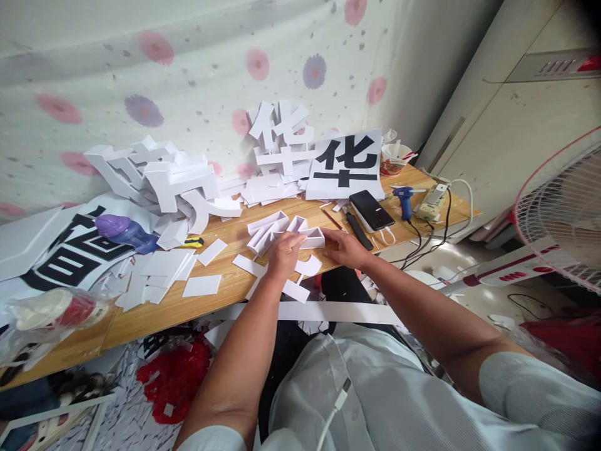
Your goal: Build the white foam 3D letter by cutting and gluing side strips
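Note:
A hollow white foam-board character (265, 233), its thin walls standing up like open channels, lies near the table's front edge. My left hand (284, 252) has its fingers closed on the character's near wall. At the right end of the same piece is my right hand (346, 248), its fingers and thumb stretched apart, with the fingertips at or very near the end wall. Loose white strips (297, 290) and a curved white offcut (308, 265) lie just in front. My fingers partly hide the piece's right-hand section.
Finished white characters (181, 178) are piled at the back left. A printed sheet (348, 164) leans behind. A phone (372, 210), a black cutter (358, 230) and a blue glue gun (404, 202) lie right, with cables. Flat white pieces (201, 285) lie left. A fan (563, 213) stands right.

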Tool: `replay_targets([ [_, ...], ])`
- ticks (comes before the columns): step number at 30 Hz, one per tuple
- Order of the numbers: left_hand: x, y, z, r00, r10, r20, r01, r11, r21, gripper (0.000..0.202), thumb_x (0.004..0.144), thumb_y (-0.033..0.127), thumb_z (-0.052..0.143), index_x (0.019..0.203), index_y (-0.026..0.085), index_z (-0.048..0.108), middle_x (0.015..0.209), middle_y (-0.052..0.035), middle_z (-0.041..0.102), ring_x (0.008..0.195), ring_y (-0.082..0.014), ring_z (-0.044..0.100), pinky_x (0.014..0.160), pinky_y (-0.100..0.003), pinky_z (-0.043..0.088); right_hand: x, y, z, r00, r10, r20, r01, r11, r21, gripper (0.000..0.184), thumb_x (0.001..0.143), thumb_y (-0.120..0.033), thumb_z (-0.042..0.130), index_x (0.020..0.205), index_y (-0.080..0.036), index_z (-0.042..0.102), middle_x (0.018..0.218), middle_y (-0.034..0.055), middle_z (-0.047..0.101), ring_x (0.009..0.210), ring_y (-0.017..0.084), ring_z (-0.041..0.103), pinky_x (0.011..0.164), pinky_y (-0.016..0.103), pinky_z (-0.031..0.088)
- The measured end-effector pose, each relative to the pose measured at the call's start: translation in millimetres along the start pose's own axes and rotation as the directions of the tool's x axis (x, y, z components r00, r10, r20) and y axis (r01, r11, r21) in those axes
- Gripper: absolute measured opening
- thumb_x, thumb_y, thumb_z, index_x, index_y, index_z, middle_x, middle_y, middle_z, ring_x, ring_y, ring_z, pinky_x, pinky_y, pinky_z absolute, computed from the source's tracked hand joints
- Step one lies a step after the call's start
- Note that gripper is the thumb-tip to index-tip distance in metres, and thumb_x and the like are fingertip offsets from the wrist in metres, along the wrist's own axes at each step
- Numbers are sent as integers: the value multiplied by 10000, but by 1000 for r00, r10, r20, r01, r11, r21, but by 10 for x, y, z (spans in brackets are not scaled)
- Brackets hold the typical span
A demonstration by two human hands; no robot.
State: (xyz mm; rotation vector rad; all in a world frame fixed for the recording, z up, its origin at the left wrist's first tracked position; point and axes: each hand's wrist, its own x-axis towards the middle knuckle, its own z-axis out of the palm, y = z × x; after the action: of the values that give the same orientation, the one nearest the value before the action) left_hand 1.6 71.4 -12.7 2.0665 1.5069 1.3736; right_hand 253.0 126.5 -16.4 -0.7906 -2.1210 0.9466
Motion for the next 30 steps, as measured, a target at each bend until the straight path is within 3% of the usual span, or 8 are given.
replay_targets([
  [13,-7,-4,10,1000,0,-4,0,1000,0,191,1053,277,675,1123,274,853,1051,-45,792,939,-189,768,886,-340,631,-11,21,14,1000,12,-21,-11,999,36,738,827,-243,828,1540,-276,642,1441,88,748,1320,366,711,1186,559,531],
  [24,-6,7,10,1000,1,-1,-1,1000,15,187,1054,293,679,1125,278,852,1054,-43,795,938,-186,772,859,-327,623,-68,87,190,984,75,-163,-21,950,313,567,916,-452,810,1448,-274,730,1371,84,789,1214,321,779,1139,533,597],
  [30,-14,-5,18,1000,-7,-4,7,1000,18,193,1056,314,681,1140,294,854,1041,-37,794,915,-180,766,859,-321,622,-58,83,173,965,-50,-257,81,990,112,339,997,-499,731,1279,-341,834,1236,63,838,1104,289,801,1019,479,650],
])
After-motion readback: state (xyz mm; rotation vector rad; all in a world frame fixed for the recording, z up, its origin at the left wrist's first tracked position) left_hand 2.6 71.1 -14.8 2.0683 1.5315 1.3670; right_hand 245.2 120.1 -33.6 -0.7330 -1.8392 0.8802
